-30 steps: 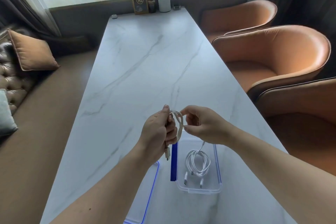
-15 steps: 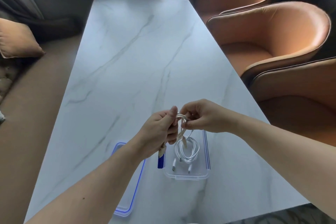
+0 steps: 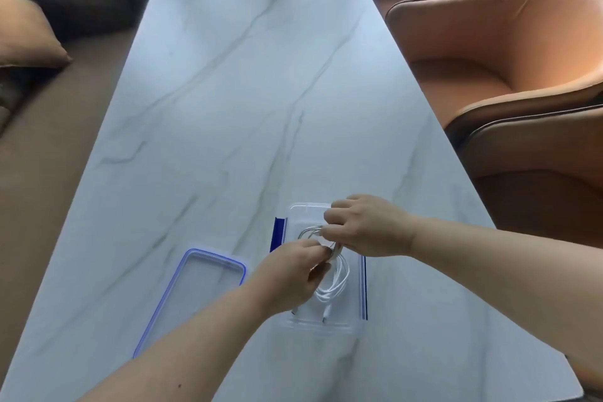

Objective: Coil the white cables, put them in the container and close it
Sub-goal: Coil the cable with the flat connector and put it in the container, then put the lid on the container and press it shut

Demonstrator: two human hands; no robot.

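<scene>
Now the placing step: left hand (image 3: 290,274) and right hand (image 3: 368,227) both clamp their grip on a coiled white cable (image 3: 310,232) just over the open container (image 3: 303,207), where another coil (image 3: 341,284) lies. Next, probably: release it, then fetch the lid (image 3: 212,253) at 8 o'clock.

Coiled cable (image 3: 339,284) in container (image 3: 306,206) on table (image 3: 244,75), lid (image 3: 212,253) just left of it, chairs (image 3: 505,59) along the right.
</scene>
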